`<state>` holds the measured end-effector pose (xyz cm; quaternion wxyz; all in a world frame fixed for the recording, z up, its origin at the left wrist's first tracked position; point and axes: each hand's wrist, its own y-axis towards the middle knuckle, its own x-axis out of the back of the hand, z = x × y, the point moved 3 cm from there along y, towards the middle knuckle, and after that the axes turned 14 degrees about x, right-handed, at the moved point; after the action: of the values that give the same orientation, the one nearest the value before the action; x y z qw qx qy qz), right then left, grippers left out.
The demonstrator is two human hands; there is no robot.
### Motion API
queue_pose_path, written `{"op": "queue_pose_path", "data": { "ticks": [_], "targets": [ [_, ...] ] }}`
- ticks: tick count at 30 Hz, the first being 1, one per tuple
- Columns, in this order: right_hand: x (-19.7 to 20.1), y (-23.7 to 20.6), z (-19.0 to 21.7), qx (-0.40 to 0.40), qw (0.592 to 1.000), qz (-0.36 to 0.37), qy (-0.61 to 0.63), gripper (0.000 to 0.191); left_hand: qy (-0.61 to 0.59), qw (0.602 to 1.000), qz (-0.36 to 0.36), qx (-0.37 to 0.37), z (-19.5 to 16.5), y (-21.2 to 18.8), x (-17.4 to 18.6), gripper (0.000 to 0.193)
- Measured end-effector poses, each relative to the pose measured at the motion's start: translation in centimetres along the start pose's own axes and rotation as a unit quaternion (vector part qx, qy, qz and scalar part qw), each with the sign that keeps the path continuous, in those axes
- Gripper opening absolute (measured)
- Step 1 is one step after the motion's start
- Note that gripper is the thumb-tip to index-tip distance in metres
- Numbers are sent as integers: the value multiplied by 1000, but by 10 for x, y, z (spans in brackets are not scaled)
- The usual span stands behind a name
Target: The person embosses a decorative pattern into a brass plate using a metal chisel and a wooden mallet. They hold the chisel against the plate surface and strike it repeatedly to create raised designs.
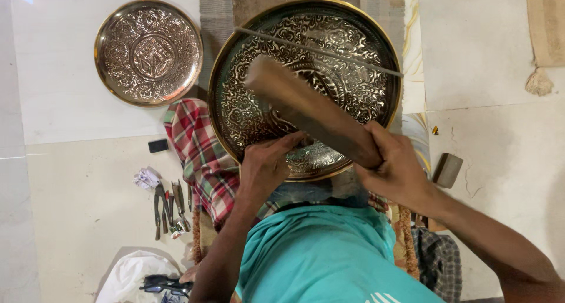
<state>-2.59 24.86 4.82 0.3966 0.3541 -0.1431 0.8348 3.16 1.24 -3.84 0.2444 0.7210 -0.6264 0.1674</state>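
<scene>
A large round engraved metal plate (359,79) with a gold rim rests tilted against my lap. My right hand (395,166) grips a long wooden block (306,108) that lies raised over the plate's middle. My left hand (268,161) presses on the plate's lower part, fingers closed around a small tool whose tip is hidden under the block. A thin metal rod (329,51) lies across the plate's upper half.
A smaller engraved plate (148,53) lies on the floor at upper left. A red checked cloth (197,150), several hand tools (169,206), a crumpled paper (146,177), a small dark block (158,145), a grey block (447,169) and sunglasses (165,284) surround me.
</scene>
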Motion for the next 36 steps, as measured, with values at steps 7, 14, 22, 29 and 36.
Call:
{"op": "queue_pose_path", "data": {
  "ticks": [7, 14, 22, 29, 36],
  "targets": [
    [-5, -6, -3, -8, 996, -41, 77, 36, 14, 1000, 3, 13, -6, 0, 4, 52],
    [-5, -11, -8, -6, 1000, -12, 3, 42, -12, 1000, 21, 11, -7, 0, 5, 55],
    [-8, -14, -10, -2, 996, -82, 31, 38, 2, 999, 30, 38, -12, 3, 7, 57],
    [-11, -18, -6, -29, 998, -58, 16, 41, 8, 999, 35, 30, -8, 1, 4, 58],
    [-17, -23, -10, -49, 994, 7, -102, 48, 24, 1000, 19, 1, 1, -3, -1, 41]
  ]
}}
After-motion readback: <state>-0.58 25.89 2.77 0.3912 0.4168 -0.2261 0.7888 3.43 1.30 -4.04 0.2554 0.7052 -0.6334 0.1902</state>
